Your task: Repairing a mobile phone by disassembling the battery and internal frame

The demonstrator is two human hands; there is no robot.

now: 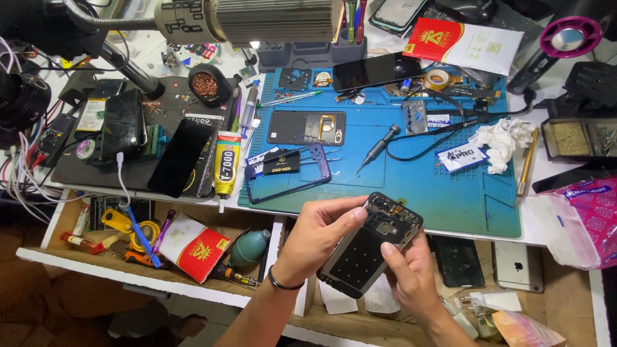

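Both my hands hold an opened black phone body (371,243) in front of the bench, its bare circuit board and camera end tilted up to the right. My left hand (318,236), with a dark band on its wrist, grips the phone's left edge, thumb near the top. My right hand (409,273) supports the lower right edge from below, thumb on the face. Just beyond, on the blue work mat (418,186), lie a blue phone frame (289,175), a dark back panel (306,126), a grey screwdriver (378,148) and a black phone screen (376,70).
A glue tube (226,164) and several dark phones (180,156) lie left of the mat. Crumpled tissue (502,142) sits at the mat's right. An open drawer (128,257) below holds hand tools and a red-and-white packet (193,247). A lamp head (257,19) hangs above.
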